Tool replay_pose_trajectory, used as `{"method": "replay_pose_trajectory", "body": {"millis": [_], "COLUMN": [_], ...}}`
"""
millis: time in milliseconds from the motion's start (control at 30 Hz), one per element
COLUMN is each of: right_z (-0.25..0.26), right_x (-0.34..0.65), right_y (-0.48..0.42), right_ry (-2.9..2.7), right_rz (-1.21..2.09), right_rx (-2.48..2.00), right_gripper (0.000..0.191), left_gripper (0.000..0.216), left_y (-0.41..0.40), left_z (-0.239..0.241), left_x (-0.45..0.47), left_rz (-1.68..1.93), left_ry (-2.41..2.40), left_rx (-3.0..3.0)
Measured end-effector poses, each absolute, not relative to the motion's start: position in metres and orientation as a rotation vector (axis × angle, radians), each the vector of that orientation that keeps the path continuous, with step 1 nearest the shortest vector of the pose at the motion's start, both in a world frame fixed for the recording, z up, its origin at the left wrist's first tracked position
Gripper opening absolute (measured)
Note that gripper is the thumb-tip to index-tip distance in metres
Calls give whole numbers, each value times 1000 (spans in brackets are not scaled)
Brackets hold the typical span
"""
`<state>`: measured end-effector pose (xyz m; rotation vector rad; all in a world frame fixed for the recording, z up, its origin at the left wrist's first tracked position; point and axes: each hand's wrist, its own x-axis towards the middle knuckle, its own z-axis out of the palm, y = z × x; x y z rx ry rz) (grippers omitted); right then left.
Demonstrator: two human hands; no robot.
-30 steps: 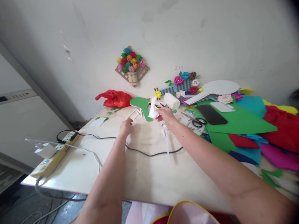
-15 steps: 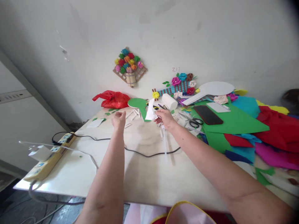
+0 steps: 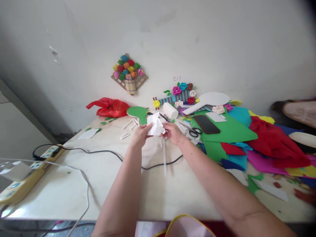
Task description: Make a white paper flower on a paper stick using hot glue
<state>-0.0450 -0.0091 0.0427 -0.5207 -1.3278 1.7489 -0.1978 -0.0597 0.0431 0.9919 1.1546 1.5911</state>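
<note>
Both grips closed on white paper (image 3: 155, 124): L hand (image 3: 140, 135) & R hand (image 3: 173, 133) pinch its sides, just above worktop (image 3: 118, 184) mid-back. Paper upright, tip toward wall (image 3: 222, 39). Back-left, red bag (image 3: 108, 107): contents unseen.

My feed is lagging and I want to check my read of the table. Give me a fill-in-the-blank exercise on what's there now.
The left hand and the right hand together hold a piece of ____ paper.
The black phone lies on a ____ sheet.
The scissors lie to the ____ of the right hand.
The crumpled plastic bag is ____.
Missing words: white, green, right, red.
</note>
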Motion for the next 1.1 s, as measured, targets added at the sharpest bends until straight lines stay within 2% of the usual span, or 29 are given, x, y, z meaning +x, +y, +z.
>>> {"method": "replay_pose_trajectory", "body": {"millis": [200,700,900,1100], "right_z": [35,37,33,36], "right_x": [-46,-51,-47,-40], "right_y": [-4,-10,-8,-8], "right_ry": [-1243,-1267,-1319,-1319], "right_rz": [1685,1472,1503,1566], "right_rx": [-599,-790,-661,-625], "right_gripper": [22,25,19,22], "left_gripper": [32,37,29,21], "left_y": [-58,-64,-69,-76], "left_z": [32,29,31,33], "left_x": [-203,-214,-215,-217], "left_rz": [1809,1990,1920,1778], "left_ry": [1162,985,1010,1028], "left_rx": [1082,914,886,949]}}
